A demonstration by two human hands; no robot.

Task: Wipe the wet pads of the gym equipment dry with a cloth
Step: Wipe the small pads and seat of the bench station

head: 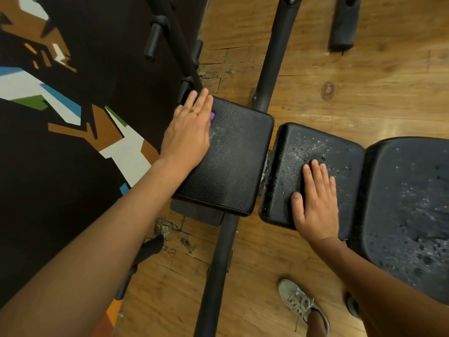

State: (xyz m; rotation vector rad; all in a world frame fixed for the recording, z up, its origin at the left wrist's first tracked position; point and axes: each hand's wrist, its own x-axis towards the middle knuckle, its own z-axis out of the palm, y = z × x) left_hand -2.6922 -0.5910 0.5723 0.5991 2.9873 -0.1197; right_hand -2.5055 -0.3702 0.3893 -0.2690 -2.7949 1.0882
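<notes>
A grey sneaker (300, 304) stands on the wood floor (364, 93). The right hand (317, 203) lies flat on the droplet-covered middle pad (303, 147), fingers straight, grasping nothing. Beside it, the right pad (413, 190) is beaded wet. Farther off, the left hand (187, 132) presses flat on the left pad (233, 161), with a purple cloth (212, 115) peeking from under its fingers.

Left pad (233, 154): black, fine pebbled grain. Middle pad (315, 147): black, whitish speckles, dark spots. Right pad (408, 203): black, grey-white speckling. Cloth (212, 116): purple sliver. Ring (194, 112): gold. Frame tube (274, 57): black. Floor (364, 81): brown wood grain. Painted panel (73, 113): black with white, blue, green, brown angular shapes. Shoe (301, 302): grey.
</notes>
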